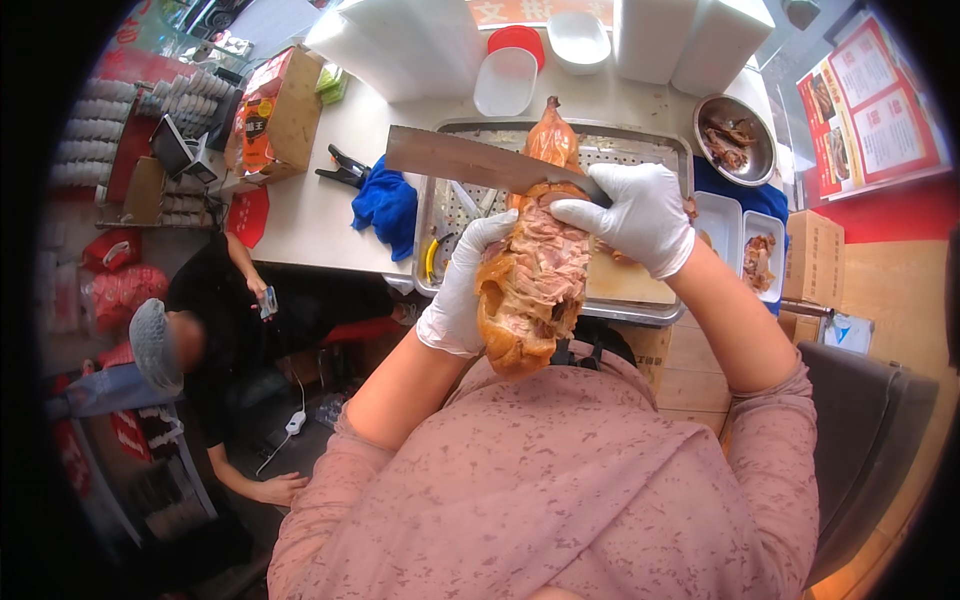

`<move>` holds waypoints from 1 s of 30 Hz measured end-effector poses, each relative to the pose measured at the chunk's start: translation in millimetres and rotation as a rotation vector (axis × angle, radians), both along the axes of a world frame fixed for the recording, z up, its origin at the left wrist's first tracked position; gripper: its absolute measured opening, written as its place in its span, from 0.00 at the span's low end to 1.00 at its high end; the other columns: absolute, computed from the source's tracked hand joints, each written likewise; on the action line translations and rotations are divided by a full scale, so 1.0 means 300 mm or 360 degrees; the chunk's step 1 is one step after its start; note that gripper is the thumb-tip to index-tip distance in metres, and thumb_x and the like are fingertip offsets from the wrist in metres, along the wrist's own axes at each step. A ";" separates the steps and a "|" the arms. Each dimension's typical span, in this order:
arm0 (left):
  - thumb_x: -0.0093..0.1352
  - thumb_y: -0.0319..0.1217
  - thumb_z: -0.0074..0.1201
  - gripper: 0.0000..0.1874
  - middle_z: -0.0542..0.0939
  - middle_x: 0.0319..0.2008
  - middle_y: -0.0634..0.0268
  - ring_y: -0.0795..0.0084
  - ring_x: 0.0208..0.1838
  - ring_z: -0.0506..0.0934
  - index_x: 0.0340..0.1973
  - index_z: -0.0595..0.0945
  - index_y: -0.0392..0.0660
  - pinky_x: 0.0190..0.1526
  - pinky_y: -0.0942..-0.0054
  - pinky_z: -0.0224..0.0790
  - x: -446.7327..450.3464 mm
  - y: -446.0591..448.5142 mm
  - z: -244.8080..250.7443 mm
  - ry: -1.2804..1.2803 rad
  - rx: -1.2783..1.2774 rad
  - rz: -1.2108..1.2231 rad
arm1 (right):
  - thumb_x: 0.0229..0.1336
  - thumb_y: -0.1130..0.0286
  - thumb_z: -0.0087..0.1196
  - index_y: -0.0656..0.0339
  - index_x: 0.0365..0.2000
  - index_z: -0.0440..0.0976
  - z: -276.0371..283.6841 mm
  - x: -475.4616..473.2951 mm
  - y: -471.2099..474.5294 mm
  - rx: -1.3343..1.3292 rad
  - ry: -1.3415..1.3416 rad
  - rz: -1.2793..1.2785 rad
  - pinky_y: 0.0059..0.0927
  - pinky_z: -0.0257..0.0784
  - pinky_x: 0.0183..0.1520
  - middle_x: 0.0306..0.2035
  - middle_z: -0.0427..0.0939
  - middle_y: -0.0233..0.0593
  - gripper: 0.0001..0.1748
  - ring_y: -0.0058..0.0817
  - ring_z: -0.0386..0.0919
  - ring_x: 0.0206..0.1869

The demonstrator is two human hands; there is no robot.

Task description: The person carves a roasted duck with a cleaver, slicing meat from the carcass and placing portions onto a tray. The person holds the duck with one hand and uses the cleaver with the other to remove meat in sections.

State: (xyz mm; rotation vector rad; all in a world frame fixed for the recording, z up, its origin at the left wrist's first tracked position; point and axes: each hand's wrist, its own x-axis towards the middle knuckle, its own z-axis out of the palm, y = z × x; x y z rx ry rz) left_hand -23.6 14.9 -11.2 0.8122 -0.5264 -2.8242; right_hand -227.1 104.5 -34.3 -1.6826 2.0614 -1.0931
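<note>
A browned roast duck (534, 277), its breast meat cut bare, is held up over the near edge of a steel tray (684, 165). White-gloved, my left hand (469, 277) grips the duck's left side. My right hand (637, 214), gloved too, grasps the wide-bladed knife (465, 159) at its right end, the thumb against the meat. The blade points left across the duck just below the leg end. Under the duck, a perforated rack and a cutting board (626, 279) show in the tray, with a yellow-handled tool (431, 259) at left.
Left of the tray lie a blue cloth (386, 210) and a black clamp (346, 166). Right are a steel bowl (769, 124) of meat pieces and white trays (780, 225). White containers (506, 82) stand behind. A seated person (202, 330) holding a phone is at left.
</note>
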 end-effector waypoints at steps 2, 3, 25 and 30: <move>0.75 0.45 0.52 0.26 0.82 0.54 0.57 0.63 0.52 0.83 0.61 0.74 0.40 0.57 0.62 0.78 -0.015 0.011 -0.006 -0.0076 -0.0114 0.0036 | 0.55 0.38 0.65 0.58 0.26 0.84 0.002 0.018 -0.004 0.0116 -0.0119 -0.0081 0.38 0.72 0.29 0.19 0.77 0.44 0.29 0.42 0.75 0.21; 0.74 0.45 0.52 0.26 0.82 0.53 0.57 0.64 0.52 0.83 0.61 0.74 0.41 0.57 0.62 0.78 -0.016 0.013 -0.012 -0.0118 -0.0170 0.0055 | 0.55 0.38 0.65 0.58 0.26 0.84 -0.008 0.020 -0.004 0.0188 -0.0183 -0.0115 0.38 0.72 0.29 0.19 0.77 0.43 0.29 0.42 0.75 0.22; 0.73 0.45 0.54 0.26 0.83 0.51 0.53 0.59 0.49 0.84 0.58 0.76 0.38 0.53 0.58 0.81 0.035 -0.065 -0.143 -0.0486 -0.0262 0.0248 | 0.61 0.44 0.65 0.67 0.36 0.85 -0.081 -0.048 0.076 0.0385 -0.1053 -0.0183 0.29 0.68 0.31 0.19 0.74 0.34 0.30 0.20 0.70 0.24; 0.73 0.45 0.54 0.28 0.83 0.51 0.56 0.59 0.50 0.84 0.61 0.75 0.39 0.53 0.57 0.81 0.138 -0.134 -0.221 -0.0484 -0.0358 0.0426 | 0.70 0.33 0.38 0.56 0.31 0.82 -0.298 -0.110 0.258 0.0655 0.0030 -0.0191 0.48 0.74 0.42 0.30 0.83 0.49 0.38 0.51 0.82 0.38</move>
